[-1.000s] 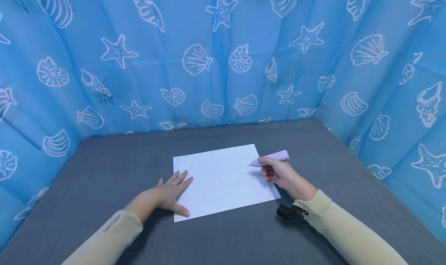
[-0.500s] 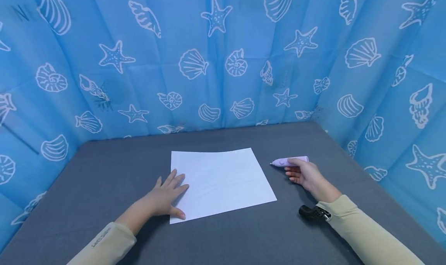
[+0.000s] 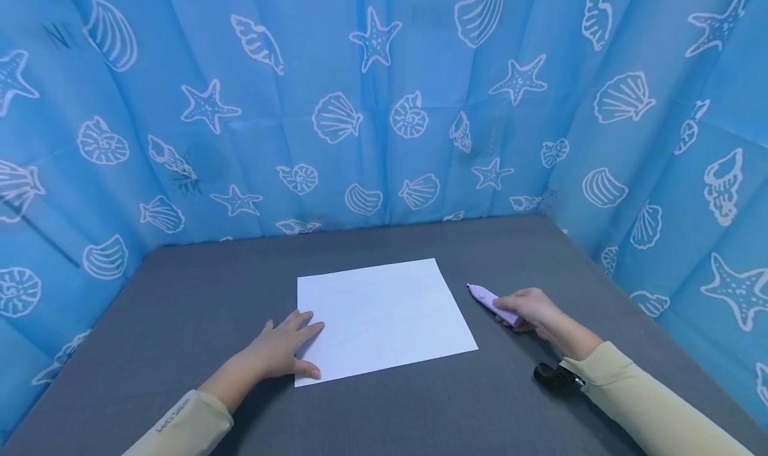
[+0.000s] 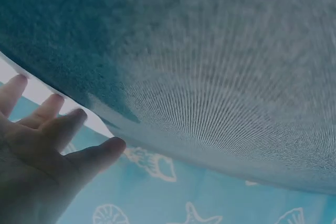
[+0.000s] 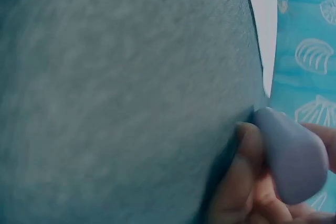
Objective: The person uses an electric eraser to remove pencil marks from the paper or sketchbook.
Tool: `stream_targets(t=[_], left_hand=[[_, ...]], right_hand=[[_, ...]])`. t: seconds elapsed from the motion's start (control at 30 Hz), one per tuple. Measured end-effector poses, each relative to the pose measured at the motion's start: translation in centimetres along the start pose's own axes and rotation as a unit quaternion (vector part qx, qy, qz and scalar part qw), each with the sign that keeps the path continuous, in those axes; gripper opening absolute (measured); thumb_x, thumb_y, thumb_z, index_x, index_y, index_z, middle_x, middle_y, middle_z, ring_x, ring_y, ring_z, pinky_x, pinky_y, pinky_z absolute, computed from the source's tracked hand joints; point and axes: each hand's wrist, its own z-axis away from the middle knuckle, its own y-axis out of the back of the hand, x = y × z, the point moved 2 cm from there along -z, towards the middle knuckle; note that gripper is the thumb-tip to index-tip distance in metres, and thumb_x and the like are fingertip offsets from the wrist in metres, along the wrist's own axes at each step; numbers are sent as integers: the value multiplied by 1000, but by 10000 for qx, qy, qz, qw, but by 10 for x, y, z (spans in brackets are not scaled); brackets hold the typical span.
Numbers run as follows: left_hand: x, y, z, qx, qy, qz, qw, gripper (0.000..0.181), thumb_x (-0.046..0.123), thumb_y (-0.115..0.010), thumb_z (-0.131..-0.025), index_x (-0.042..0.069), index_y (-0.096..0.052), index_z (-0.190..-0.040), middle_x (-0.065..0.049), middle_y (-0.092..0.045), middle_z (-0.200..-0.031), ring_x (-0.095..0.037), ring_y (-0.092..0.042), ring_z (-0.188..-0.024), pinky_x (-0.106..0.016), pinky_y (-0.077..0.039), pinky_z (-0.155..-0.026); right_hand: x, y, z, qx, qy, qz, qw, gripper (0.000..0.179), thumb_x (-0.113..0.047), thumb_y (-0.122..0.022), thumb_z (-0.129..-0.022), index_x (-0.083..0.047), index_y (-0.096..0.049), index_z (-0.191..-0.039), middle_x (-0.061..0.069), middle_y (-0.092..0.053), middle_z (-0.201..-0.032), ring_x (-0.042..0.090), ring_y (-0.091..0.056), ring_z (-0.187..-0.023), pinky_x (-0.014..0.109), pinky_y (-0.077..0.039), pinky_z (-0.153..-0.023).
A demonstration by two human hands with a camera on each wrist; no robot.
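A white sheet of paper [image 3: 384, 323] lies on the grey table. My left hand [image 3: 279, 349] rests with spread fingers on its left edge; in the left wrist view the fingers [image 4: 100, 156] reach out over the sheet's edge. To the right of the paper, my right hand [image 3: 531, 313] holds a thick lilac pen-shaped tool [image 3: 486, 297] with a small button and a narrow tip. The tool lies low over the table, its tip pointing away and to the left. From the right wrist, its rounded back end [image 5: 299, 166] shows between thumb and fingers.
A grey cloth covers the table [image 3: 210, 289]. Blue curtains [image 3: 384, 143] printed with white shells and starfish hang along the back and both sides. A black device [image 3: 555, 377] is strapped under the right wrist, just over the table.
My right hand has moved the lilac tool rightward off the paper, lowered it and turned its tip away from me. My left hand stays on the sheet's left edge.
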Motion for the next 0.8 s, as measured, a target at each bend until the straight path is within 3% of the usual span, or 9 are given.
stream_targets(t=[0.1, 0.27, 0.47, 0.63, 0.8], left_hand=[[-3, 2, -2, 36, -41, 34, 10000, 94, 58, -76, -72, 3, -46, -142, -21, -35, -151, -44, -25, -141, -75, -19, -100], [-12, 3, -7, -19, -17, 107, 9999, 93, 56, -77, -73, 3, -45, -143, -20, -34, -152, -43, -25, -141, -74, -17, -101], [-19, 3, -10, -112, 75, 308, 9994, 94, 54, -78, -73, 3, -43, -145, -20, -31, -154, -41, -26, -141, -74, -14, -103], [-18, 1, -11, -83, 85, 251, 9996, 94, 55, -77, -73, 4, -44, -145, -19, -31, -154, -42, -26, -141, -72, -15, -104], [-14, 2, -7, 6, 71, -39, 10000, 93, 57, -75, -74, 6, -44, -145, -18, -31, -155, -44, -23, -141, -72, -18, -103]], right_hand=[[-5, -4, 1, 140, 102, 743, 9971, 21, -16, -62, -93, 5, -61, -89, 2, -51, -74, 10, -50, -60, 24, -46, -56], [-13, -16, -4, 153, 225, 1387, 9900, 22, -16, -63, -93, 4, -62, -84, 2, -51, -68, 12, -50, -59, 26, -45, -53], [-20, -26, -12, 164, 542, 2254, 9726, 25, -15, -62, -93, 1, -62, -73, 2, -51, -62, 12, -50, -56, 26, -46, -50], [-21, -29, -11, 213, 860, 2683, 9593, 25, -15, -61, -93, 7, -65, -82, 4, -53, -63, 13, -52, -54, 27, -48, -49], [-20, -28, -4, 165, 1015, 2696, 9575, 27, -15, -60, -93, 11, -65, -94, 6, -55, -70, 15, -53, -58, 30, -49, -51]])
